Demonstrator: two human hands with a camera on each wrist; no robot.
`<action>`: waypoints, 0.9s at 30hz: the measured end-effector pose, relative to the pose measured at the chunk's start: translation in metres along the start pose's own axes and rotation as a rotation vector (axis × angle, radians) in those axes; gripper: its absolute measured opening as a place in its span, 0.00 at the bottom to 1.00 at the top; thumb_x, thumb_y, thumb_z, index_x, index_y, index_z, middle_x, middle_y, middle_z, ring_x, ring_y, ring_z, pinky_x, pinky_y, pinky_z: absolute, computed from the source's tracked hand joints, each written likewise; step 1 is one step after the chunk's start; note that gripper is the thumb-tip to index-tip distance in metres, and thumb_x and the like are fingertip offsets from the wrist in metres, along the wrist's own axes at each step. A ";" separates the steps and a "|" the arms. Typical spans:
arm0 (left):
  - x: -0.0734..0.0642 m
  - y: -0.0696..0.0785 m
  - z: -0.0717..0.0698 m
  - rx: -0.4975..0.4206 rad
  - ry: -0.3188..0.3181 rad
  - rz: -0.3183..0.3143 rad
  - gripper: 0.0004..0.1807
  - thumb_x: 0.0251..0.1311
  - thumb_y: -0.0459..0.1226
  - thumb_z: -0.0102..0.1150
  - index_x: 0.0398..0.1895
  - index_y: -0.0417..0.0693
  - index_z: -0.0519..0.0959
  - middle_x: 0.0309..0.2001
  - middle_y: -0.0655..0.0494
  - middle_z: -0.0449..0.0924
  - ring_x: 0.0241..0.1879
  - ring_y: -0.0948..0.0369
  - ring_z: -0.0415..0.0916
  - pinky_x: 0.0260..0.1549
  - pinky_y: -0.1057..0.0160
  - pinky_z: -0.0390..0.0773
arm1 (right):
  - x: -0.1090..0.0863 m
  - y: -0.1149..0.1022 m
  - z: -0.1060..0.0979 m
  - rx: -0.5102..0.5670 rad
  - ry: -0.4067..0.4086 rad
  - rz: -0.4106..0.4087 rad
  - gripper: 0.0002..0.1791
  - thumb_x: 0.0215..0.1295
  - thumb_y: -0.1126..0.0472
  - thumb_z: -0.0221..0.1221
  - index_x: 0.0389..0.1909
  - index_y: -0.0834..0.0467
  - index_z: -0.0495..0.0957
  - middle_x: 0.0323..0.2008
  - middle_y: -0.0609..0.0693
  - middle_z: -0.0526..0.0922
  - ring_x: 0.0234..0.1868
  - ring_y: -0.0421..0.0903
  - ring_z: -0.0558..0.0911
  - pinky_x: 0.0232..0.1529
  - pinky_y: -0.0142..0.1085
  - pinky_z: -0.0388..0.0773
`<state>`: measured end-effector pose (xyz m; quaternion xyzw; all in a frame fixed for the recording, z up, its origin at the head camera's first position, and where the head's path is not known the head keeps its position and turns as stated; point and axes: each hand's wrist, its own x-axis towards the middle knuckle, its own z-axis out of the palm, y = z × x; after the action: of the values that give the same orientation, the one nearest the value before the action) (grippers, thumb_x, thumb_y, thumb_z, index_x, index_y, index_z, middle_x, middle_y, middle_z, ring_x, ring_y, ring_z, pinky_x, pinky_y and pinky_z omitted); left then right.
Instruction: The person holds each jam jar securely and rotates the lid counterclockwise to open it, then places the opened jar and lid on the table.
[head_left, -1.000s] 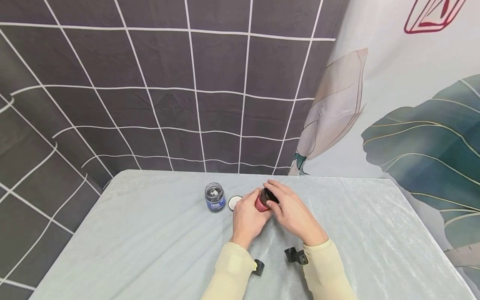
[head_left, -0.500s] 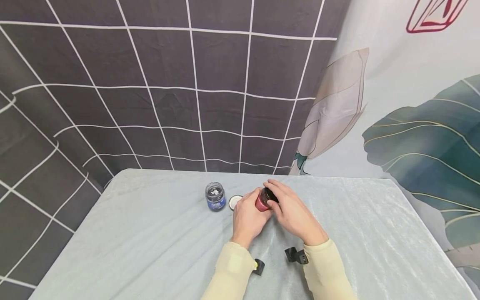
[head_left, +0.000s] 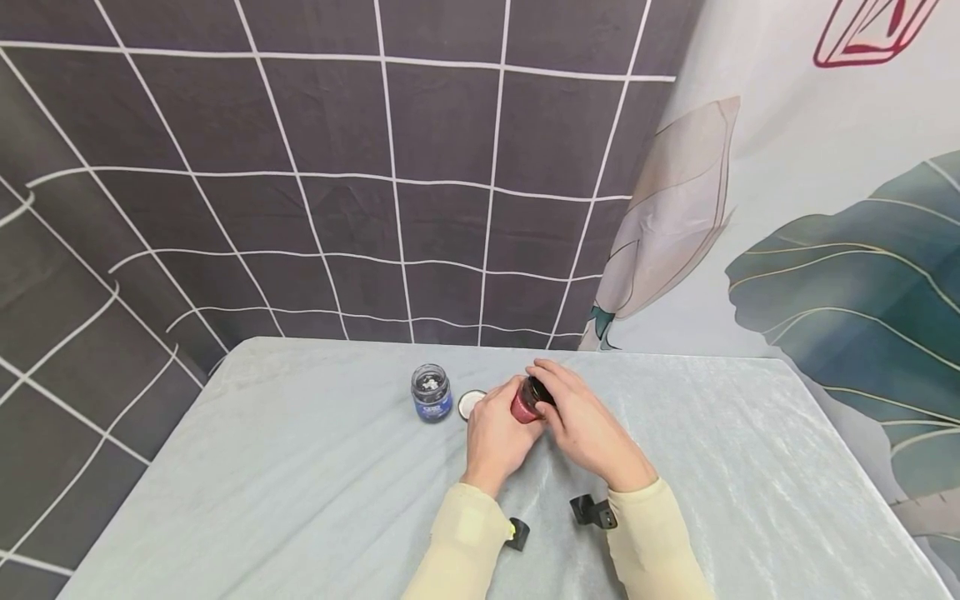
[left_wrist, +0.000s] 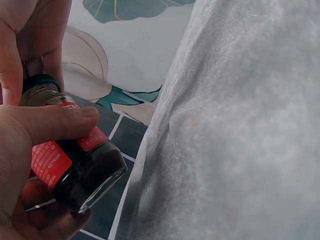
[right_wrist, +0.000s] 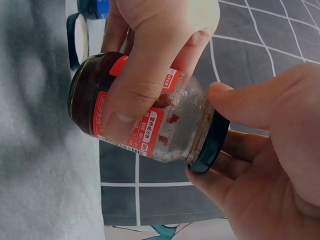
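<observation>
A glass jar with a red label point(right_wrist: 172, 120) and dark contents is held tilted above the table. My left hand point(head_left: 498, 437) grips its body, the thumb lying across the label in the left wrist view. At its mouth sits a black lid point(right_wrist: 212, 142), which my right hand point(head_left: 588, 425) holds between thumb and fingers. Dark red residue clings to the glass near the neck. To the left of my hands, an open jar with a blue label point(head_left: 432, 394) stands upright. A loose lid point(head_left: 470, 404) lies between that jar and my left hand, its white inside facing up.
A pale grey cloth covers the table point(head_left: 300, 483). Behind it hangs a dark curtain with a white grid point(head_left: 442, 225), and a leaf-patterned curtain point(head_left: 825, 300) hangs to the right. Small black devices point(head_left: 592, 511) are worn at both wrists.
Both hands keep their hold on the red-labelled jar and its lid, almost without moving. The head view has shifted very slightly.
</observation>
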<state>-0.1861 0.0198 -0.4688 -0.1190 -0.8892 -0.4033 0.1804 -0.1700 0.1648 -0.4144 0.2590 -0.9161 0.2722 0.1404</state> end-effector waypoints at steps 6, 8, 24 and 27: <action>0.000 0.000 0.000 0.005 -0.010 -0.010 0.29 0.45 0.46 0.77 0.54 0.52 0.83 0.45 0.56 0.87 0.46 0.56 0.84 0.44 0.56 0.81 | 0.000 0.000 0.000 0.008 -0.013 -0.015 0.24 0.66 0.74 0.58 0.63 0.71 0.71 0.65 0.66 0.72 0.68 0.61 0.69 0.68 0.53 0.65; 0.000 0.000 0.000 0.007 -0.010 -0.012 0.29 0.45 0.46 0.77 0.54 0.52 0.83 0.45 0.56 0.87 0.46 0.56 0.84 0.44 0.56 0.80 | 0.000 0.001 0.000 0.013 -0.019 -0.014 0.24 0.67 0.74 0.57 0.63 0.71 0.70 0.65 0.66 0.71 0.68 0.62 0.69 0.69 0.53 0.64; 0.001 0.000 0.000 0.006 -0.013 -0.009 0.29 0.43 0.45 0.77 0.54 0.53 0.83 0.44 0.56 0.87 0.45 0.56 0.84 0.43 0.56 0.80 | -0.002 0.000 0.000 0.021 0.014 -0.046 0.23 0.67 0.75 0.57 0.63 0.71 0.70 0.65 0.66 0.72 0.68 0.61 0.69 0.68 0.53 0.64; 0.001 0.000 0.000 0.005 -0.012 -0.008 0.29 0.43 0.44 0.77 0.54 0.53 0.83 0.44 0.56 0.87 0.45 0.56 0.84 0.43 0.56 0.80 | -0.001 0.001 0.000 0.023 0.012 -0.046 0.23 0.67 0.75 0.57 0.63 0.71 0.70 0.65 0.66 0.72 0.69 0.61 0.69 0.69 0.53 0.64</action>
<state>-0.1865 0.0201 -0.4684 -0.1173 -0.8918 -0.4009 0.1739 -0.1690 0.1658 -0.4152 0.2799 -0.9058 0.2811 0.1489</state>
